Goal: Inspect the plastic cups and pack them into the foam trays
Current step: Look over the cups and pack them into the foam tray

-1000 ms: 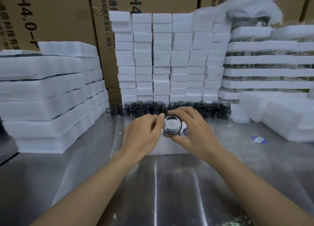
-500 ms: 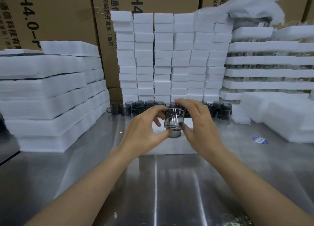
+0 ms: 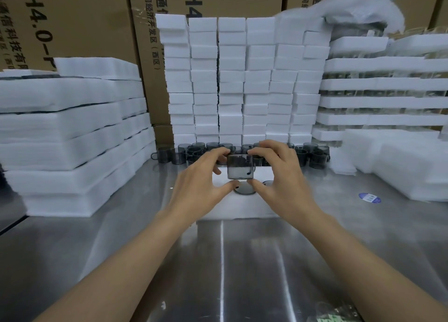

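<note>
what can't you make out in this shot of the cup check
All in the head view:
Foam tray pockets: mostly hidden by the left hand and right hand.
Flaws in the held cup: too small, tinted wall.
Blue sticker print: too small.
Greenish item: cut off by the bottom edge.
Back row of cups: middle hidden behind the hands.

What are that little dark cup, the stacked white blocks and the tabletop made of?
The cup looks like smoky grey transparent plastic with a glossy finish: you can see through its wall. The stacked blocks seem to be white foam, matte with soft edges. The table looks like brushed stainless steel, judging by its streaky reflections.
</note>
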A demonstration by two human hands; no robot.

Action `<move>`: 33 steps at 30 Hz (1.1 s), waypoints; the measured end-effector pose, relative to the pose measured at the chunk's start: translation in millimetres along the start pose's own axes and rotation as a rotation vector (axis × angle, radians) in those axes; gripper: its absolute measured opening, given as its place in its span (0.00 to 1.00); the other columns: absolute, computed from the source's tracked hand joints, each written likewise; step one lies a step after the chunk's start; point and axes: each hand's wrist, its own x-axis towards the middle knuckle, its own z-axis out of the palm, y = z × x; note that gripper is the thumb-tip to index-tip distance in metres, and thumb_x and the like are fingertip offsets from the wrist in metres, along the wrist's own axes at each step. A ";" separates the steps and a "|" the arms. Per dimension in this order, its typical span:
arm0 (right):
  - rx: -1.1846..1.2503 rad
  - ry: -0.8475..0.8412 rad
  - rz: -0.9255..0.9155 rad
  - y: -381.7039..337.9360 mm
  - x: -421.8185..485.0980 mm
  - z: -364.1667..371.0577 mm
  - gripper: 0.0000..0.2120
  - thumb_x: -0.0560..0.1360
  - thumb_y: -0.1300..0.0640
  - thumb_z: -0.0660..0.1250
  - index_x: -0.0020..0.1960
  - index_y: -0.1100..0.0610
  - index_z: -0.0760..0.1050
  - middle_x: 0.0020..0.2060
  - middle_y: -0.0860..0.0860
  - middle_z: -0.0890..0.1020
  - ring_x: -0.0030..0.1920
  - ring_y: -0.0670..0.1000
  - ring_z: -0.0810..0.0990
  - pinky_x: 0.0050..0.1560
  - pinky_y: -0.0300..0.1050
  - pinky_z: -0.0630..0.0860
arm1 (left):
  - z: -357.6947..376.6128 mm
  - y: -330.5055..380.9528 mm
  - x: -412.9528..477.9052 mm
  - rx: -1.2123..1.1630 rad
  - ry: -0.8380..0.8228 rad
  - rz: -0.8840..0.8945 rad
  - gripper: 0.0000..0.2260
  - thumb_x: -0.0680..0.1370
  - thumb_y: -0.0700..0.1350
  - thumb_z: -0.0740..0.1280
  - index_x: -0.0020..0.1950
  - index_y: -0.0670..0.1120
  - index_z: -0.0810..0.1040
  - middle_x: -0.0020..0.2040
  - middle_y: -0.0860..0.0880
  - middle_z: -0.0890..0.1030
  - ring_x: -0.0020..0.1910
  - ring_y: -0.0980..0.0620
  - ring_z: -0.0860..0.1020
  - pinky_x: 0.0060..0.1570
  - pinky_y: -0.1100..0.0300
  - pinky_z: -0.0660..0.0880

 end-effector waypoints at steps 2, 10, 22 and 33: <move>0.007 0.004 0.005 -2.5 -0.2 0.6 0.29 0.71 0.59 0.80 0.69 0.48 0.77 0.70 0.42 0.71 0.68 0.46 0.68 0.65 0.22 0.59 | -1.2 0.9 -0.8 0.031 -0.006 0.046 0.34 0.74 0.59 0.79 0.76 0.67 0.67 0.62 0.67 0.75 0.53 0.64 0.78 0.46 0.72 0.69; 0.038 -0.016 -0.021 -6.6 -0.3 1.5 0.30 0.72 0.58 0.80 0.71 0.48 0.76 0.71 0.41 0.71 0.69 0.46 0.67 0.69 0.27 0.60 | -2.7 6.4 0.8 0.034 0.033 0.114 0.26 0.77 0.54 0.78 0.73 0.60 0.75 0.59 0.69 0.73 0.51 0.61 0.78 0.47 0.72 0.70; 0.014 -0.008 0.016 3.8 4.8 -5.0 0.29 0.69 0.54 0.83 0.67 0.46 0.79 0.72 0.44 0.71 0.72 0.50 0.68 0.72 0.39 0.61 | 1.6 2.5 0.4 -0.090 -0.044 -0.065 0.25 0.73 0.62 0.77 0.67 0.65 0.73 0.58 0.71 0.81 0.57 0.67 0.79 0.49 0.63 0.74; 0.033 0.013 -0.008 -9.7 4.6 -4.0 0.28 0.66 0.53 0.77 0.64 0.44 0.77 0.70 0.40 0.73 0.71 0.47 0.69 0.65 0.38 0.59 | -5.7 17.2 -1.3 -0.056 -0.086 0.004 0.34 0.76 0.51 0.77 0.77 0.68 0.65 0.63 0.64 0.77 0.60 0.62 0.77 0.54 0.55 0.79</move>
